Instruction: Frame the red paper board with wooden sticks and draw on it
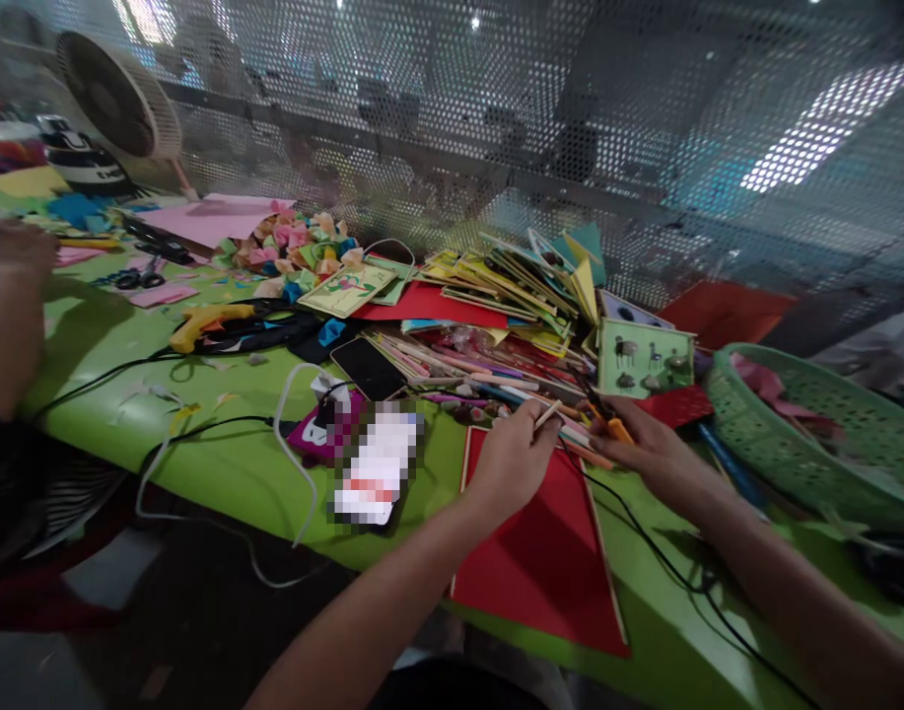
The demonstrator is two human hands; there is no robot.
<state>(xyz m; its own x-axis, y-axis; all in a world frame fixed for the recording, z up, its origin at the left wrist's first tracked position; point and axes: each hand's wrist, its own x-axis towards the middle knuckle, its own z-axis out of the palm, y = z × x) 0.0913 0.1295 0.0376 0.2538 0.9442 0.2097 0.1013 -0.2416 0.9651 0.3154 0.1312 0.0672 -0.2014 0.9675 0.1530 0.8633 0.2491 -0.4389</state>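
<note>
My left hand (512, 454) is closed in a pinch on a thin wooden stick (548, 414) above a red paper sheet (544, 552) that lies on the green table (222, 463). My right hand (648, 442) is just to the right, its fingers closed round an orange-handled tool (615, 427) whose black cord trails toward me. Both hands hover at the near edge of a heap of sticks and coloured pencils (466, 370).
A green plastic basket (806, 444) stands at the right. Cards and paper stacks (518, 281), a green card with buttons (644, 360), a phone (368, 368), a yellow glue gun (204, 320), scissors (139, 279) and a fan (118, 99) crowd the table. Another person's arm (8, 306) is at the left.
</note>
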